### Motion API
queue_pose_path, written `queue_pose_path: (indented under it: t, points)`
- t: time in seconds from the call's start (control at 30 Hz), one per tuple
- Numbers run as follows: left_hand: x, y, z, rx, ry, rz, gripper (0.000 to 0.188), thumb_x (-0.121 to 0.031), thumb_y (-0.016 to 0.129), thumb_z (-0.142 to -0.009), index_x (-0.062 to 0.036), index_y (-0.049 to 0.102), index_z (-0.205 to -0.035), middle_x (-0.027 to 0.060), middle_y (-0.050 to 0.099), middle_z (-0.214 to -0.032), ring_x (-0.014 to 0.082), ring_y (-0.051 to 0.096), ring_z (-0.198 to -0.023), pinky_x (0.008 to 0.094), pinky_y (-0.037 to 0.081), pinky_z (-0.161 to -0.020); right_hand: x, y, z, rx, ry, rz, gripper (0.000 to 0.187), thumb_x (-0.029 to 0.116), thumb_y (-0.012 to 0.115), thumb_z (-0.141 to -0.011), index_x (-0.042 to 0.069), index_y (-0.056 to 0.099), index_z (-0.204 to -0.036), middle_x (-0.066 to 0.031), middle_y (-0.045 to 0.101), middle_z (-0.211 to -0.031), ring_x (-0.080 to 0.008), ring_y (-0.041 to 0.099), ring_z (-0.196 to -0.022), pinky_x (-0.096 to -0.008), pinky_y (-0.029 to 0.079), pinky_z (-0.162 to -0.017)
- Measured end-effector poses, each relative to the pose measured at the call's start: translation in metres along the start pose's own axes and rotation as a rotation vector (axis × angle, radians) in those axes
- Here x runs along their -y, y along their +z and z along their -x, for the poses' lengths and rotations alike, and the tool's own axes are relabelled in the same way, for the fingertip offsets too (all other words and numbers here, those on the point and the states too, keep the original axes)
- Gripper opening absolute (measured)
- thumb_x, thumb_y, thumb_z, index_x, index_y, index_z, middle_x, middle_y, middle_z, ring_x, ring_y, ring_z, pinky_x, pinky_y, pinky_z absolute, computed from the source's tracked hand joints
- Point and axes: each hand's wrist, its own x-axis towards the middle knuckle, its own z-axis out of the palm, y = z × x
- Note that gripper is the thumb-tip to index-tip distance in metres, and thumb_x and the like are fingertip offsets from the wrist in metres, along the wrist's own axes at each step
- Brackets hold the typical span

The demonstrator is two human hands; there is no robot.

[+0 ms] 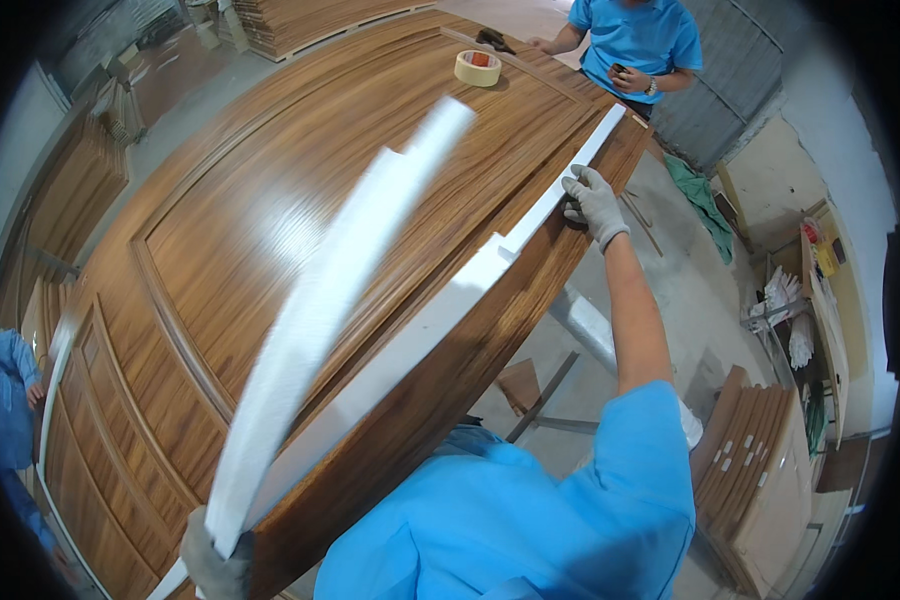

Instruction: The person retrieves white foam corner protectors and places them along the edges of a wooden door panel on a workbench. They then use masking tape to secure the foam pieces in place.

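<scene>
Panel: a large brown wood-grain panel (270, 215) with moulded rectangular frames lies face up, filling the middle of the view; what carries it is mostly hidden.
Edge strip: a long white strip with a stepped, narrower far part (425, 322) lies along the panel's near long edge, reaching almost to the far corner.
Raised strip: a second long white strip, notched near its far end (315, 320), stands slantwise above the panel, blurred, its lower end near the panel's near-left part.
Left hand: the gloved left hand (217, 560) is closed around the lower end of the raised strip.
Right hand: the right hand in a pale grey glove (595, 205) has its fingers bent over the narrow part of the edge strip; whether it grips or only presses, I cannot tell.
Left border: a thin white strip (52, 400) runs along the panel's left side, beside a person in blue (5, 390).
Done so far: judging by the lie of things, partly along; white strips line two visible sides.
Left over: the raised strip is not laid flat; whether the edge strip is fastened cannot be told.
Tape: a pale yellow tape roll (478, 68) rests on the panel, apart from both hands.
Far end: a co-worker in a blue shirt (642, 40) stands there, one hand around a small dark object.
</scene>
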Motion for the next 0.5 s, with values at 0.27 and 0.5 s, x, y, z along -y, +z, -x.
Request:
queue_pose_path:
  t: [0.27,0.5]
  points:
    - [0.047,-0.051,0.038,-0.152,-0.086,0.061,0.05,-0.025,0.078,-0.08,-0.0016,0.062,-0.121,0.0167,0.066,-0.101,0.0252,0.064,-0.091,0.041,0.052,-0.075,0.008,0.032,0.018,0.065,-0.022,0.039,0.048,0.013,0.069,-0.092,0.004,0.052,-0.136,-0.0073,0.062,-0.092,-0.0107,0.059,-0.061,-0.0252,0.05,-0.048]
    - [0.045,-0.058,0.055,-0.304,-0.218,0.057,0.046,-0.022,0.079,-0.071,-0.0005,0.061,-0.107,0.0172,0.067,-0.087,0.0299,0.062,-0.079,0.0398,0.049,-0.075,0.05,0.065,0.064,0.053,-0.502,1.049,0.057,0.037,0.067,-0.091,0.013,0.053,-0.141,-0.019,0.071,-0.112,-0.0388,0.067,-0.103,-0.0398,0.051,-0.089]
